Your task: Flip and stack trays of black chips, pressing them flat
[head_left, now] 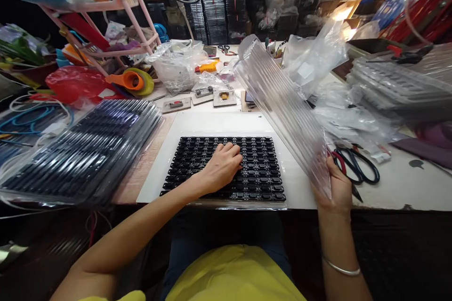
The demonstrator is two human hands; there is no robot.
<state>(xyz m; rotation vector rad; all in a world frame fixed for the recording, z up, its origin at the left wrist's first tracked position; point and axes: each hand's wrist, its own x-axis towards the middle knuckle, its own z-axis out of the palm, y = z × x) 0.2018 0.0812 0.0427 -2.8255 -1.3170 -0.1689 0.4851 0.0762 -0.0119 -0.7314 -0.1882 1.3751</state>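
On the white work surface in front of me lie rows of small black circuit boards (259, 162), set out on a clear plastic sheet or tray. My left hand (223, 165) rests over the middle of these rows with its fingers curled and close together; what the fingertips may hold is hidden beneath them. My right hand (335, 186) grips the lower end of a clear ribbed plastic tray (278, 99), tilted up and leaning to the left. No boards show in that tray. Scissors (356, 167) with dark handles lie right beside the right hand.
A stack of trays filled with black pieces (81, 146) stands at the left. Behind it is a pink rack (141, 23). Small square blocks (225, 98) and plastic bags (178, 63) lie farther back. Stacked clear trays (399, 84) stand at the right.
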